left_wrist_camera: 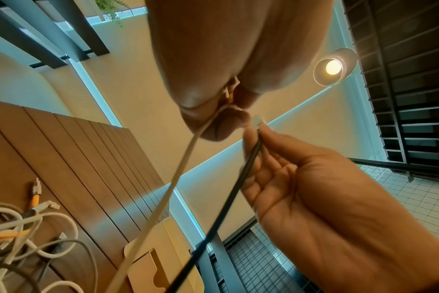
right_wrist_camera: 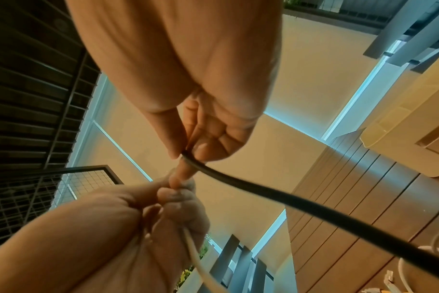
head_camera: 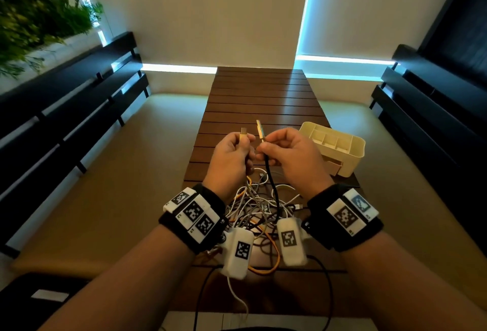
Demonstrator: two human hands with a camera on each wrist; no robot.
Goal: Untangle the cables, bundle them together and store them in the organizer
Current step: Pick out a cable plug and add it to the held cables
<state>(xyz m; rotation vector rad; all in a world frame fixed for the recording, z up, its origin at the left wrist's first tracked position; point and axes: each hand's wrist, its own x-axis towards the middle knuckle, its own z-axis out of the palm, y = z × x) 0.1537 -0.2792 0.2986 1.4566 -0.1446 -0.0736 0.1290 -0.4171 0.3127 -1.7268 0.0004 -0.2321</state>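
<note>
Over the slatted wooden table, both hands are raised above a tangle of white, grey, orange and black cables. My left hand grips a pale cable just below its plug, which points up. My right hand pinches a black cable under its flat metal plug. The two plugs stand side by side, a little apart. Both cables hang down into the tangle. The cream organizer, with several open compartments, sits to the right of my hands.
Dark slatted benches line both sides of the narrow table. Two white tagged camera boxes hang from my wrists over the pile, with their own leads trailing toward me. The far half of the table lies beyond the hands.
</note>
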